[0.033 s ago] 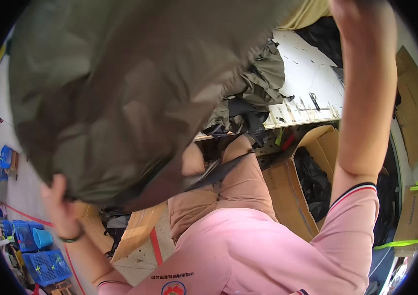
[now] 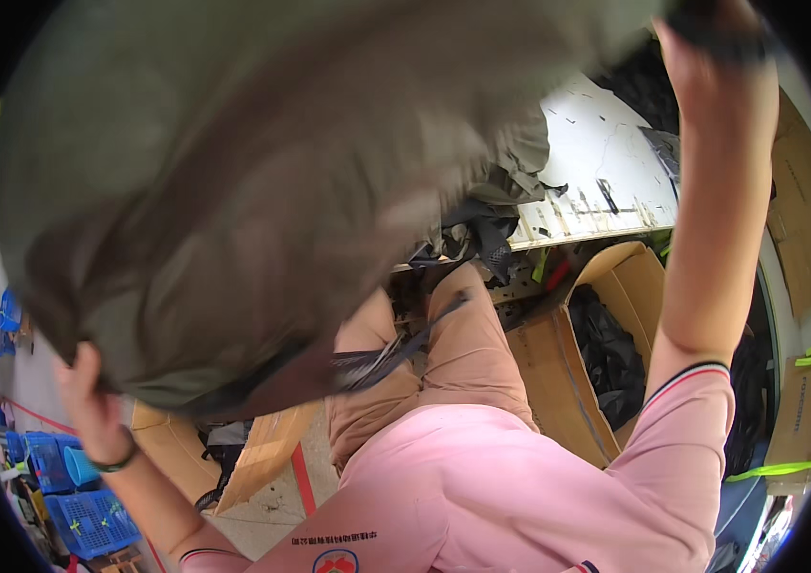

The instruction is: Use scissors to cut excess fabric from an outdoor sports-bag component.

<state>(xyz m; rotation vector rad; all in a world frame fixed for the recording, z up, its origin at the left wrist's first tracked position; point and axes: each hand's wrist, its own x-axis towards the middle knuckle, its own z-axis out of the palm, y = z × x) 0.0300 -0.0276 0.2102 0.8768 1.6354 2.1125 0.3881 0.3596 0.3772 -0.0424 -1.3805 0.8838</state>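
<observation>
A large olive-grey sheet of thin fabric (image 2: pixel 233 239), blurred by motion, is raised in front of me and covers much of the upper left. My left hand (image 2: pixel 90 401) is closed on its lower left edge, the thumb showing against the cloth. A dark strap (image 2: pixel 405 349) trails from the fabric's lower edge above my thighs. My right hand (image 2: pixel 711 53) is raised at the top right edge, beside a black band-like thing (image 2: pixel 725 33); its fingers are smeared and partly cut off, so its grip is unclear.
A white worktable (image 2: pixel 606 153) stands ahead, with crumpled olive fabric (image 2: pixel 525 148), black straps (image 2: pixel 482 224) and scraps on it. An open carton with black material (image 2: pixel 606 353) stands at right; another carton (image 2: pixel 267 444) is below the left. Blue baskets (image 2: pixel 90 520) sit at far left.
The fabric has shifted left and slightly down with my left hand. My right forearm has come lower, bringing part of the hand and the black band into view.
</observation>
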